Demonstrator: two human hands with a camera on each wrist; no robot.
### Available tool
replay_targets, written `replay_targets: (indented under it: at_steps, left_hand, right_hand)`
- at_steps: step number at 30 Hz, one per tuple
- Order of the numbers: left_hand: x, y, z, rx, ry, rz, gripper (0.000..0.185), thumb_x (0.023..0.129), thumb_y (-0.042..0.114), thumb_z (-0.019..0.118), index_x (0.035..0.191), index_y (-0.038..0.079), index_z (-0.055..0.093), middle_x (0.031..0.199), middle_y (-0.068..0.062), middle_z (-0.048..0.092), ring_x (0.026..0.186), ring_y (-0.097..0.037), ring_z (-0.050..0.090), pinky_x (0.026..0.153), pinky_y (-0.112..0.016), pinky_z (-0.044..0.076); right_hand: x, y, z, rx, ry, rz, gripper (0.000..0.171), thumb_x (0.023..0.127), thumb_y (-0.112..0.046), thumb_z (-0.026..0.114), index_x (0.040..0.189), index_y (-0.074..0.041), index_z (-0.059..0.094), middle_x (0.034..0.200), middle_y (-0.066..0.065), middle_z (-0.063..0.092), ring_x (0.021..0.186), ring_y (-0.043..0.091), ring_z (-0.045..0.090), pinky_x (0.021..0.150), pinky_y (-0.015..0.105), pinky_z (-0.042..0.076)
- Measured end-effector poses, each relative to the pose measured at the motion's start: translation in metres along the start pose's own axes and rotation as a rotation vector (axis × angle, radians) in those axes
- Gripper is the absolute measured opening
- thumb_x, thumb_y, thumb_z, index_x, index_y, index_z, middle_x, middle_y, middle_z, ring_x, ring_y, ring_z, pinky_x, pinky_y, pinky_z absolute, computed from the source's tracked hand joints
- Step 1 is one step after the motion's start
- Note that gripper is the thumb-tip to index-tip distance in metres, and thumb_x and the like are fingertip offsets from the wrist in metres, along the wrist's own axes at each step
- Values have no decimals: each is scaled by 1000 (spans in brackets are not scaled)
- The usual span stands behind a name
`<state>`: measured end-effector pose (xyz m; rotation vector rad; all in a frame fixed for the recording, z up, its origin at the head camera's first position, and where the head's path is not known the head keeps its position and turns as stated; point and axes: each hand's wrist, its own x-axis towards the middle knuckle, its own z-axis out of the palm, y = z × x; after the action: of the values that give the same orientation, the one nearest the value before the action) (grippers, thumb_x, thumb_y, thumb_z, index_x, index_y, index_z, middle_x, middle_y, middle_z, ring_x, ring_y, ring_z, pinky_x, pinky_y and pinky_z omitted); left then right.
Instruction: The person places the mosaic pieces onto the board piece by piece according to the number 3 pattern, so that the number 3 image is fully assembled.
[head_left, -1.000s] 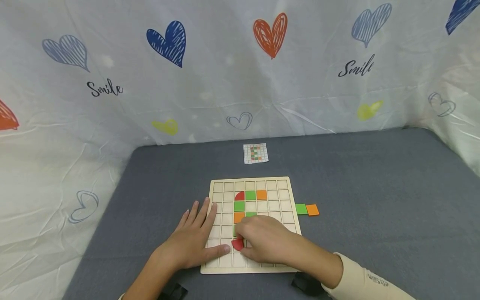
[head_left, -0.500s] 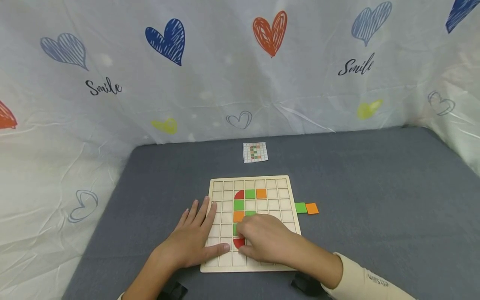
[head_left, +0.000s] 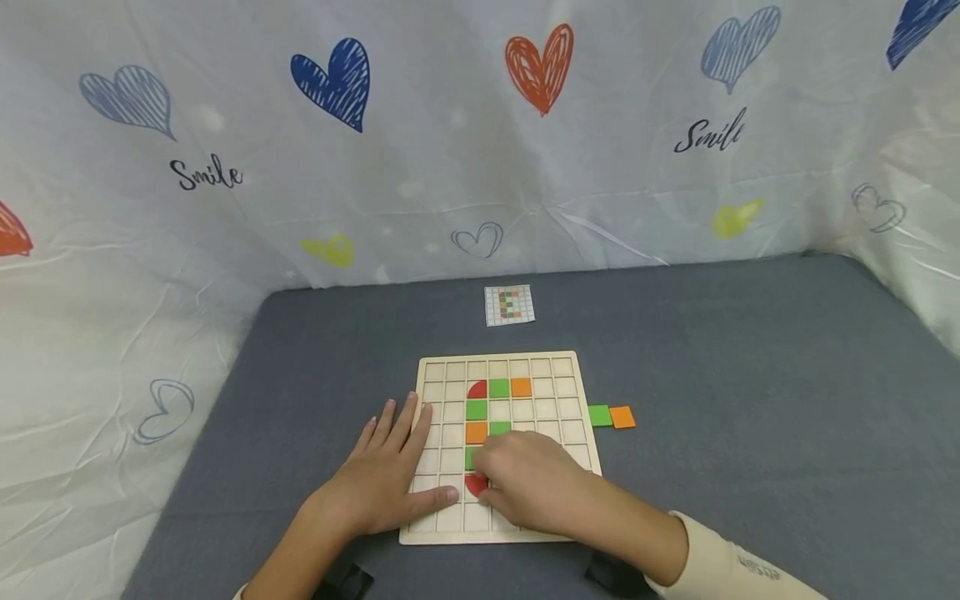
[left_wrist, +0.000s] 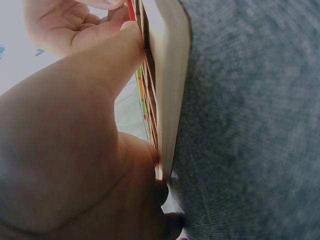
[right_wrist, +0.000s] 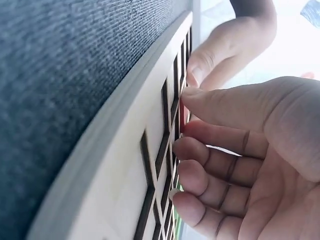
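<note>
A wooden grid board [head_left: 567, 370] lies on the grey table. My left hand [head_left: 420, 467] rests flat and open on its left side, thumb stretched toward a red quarter-circle piece [head_left: 474, 484] in a lower cell. My right hand [head_left: 487, 490] covers the board's lower middle and pinches that red piece with thumb and forefinger. Above it sit a red quarter-circle [head_left: 477, 389], green squares [head_left: 499, 387] and orange squares [head_left: 476, 432]. In the right wrist view my right hand's fingers [right_wrist: 200, 145] curl against the board [right_wrist: 125, 150]. The left wrist view shows the board's edge [left_wrist: 172, 75] and my left thumb [left_wrist: 115, 60].
A loose green square [head_left: 600, 415] and an orange square [head_left: 622, 417] lie on the table just right of the board. A small pattern card [head_left: 510, 305] lies beyond it. A white sheet with printed hearts [head_left: 480, 142] walls in the table at the back and sides.
The red quarter-circle was tilted above the lower cell a second ago; it now lies lower in that cell under my right fingers. The left hand has not moved.
</note>
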<state>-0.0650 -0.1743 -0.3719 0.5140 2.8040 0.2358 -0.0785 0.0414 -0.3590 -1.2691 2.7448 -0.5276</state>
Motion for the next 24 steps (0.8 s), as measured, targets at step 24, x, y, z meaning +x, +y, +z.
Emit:
replay_targets:
  at_steps: [24]
  left_hand:
    - [0,1,1,-10,-27,-7,99,75,77,34,146,16,2,150,-5,-8,134,-28,-9,105,-48,5]
  right_hand:
    - [-64,87,-48,-98,93,202,23,70,-14,75,91,-14,66,82,-7,52,70,8,44,60,26,41]
